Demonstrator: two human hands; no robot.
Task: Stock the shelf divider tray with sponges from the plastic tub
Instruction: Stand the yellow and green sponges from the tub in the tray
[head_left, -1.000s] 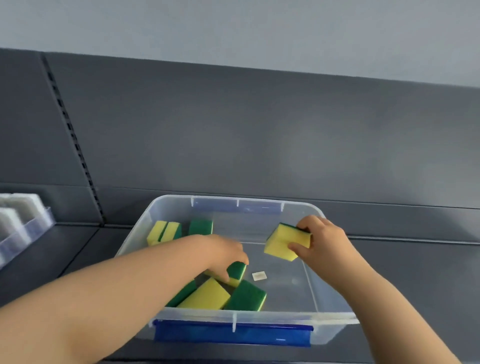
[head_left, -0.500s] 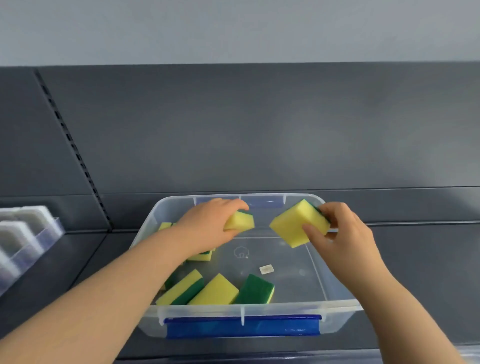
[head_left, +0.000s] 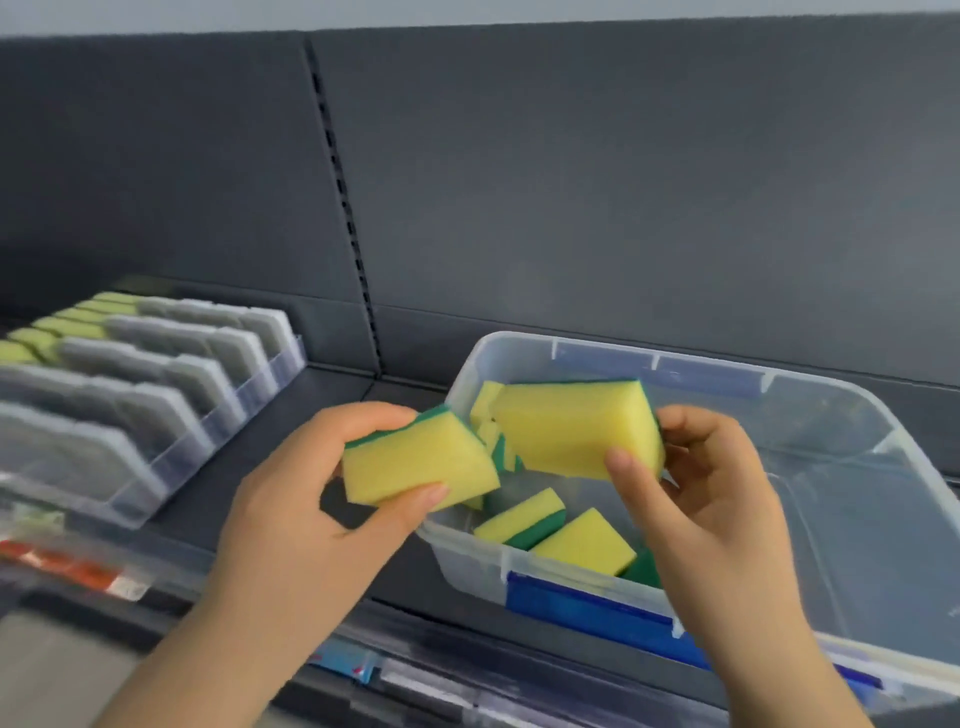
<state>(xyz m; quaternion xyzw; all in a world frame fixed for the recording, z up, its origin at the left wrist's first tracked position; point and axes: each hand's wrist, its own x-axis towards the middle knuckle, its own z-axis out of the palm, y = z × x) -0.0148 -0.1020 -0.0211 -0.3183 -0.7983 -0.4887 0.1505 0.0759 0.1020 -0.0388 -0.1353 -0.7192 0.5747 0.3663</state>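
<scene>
Both hands are gripping. The left hand pinches 1 yellow foam sponge with a green scouring back, thumb under and fingers over. The right hand holds a 2nd sponge the same way. Each is held by its long edges, which I'd guess keeps it ready to drop on edge into a lane.

The left one hangs over the left wall of the clear plastic tub with a blue latch. The right one is above the tub's inside, where at least 3 loose sponges lie. The clear shelf divider tray sits well to the left, with yellow sponges at its far end. Its near lanes are too blurred to judge.

A strip of dark grey shelf separates tub and tray, and the way across looks open. The edges to mind are the tub's rim and the tray's upright dividers.
</scene>
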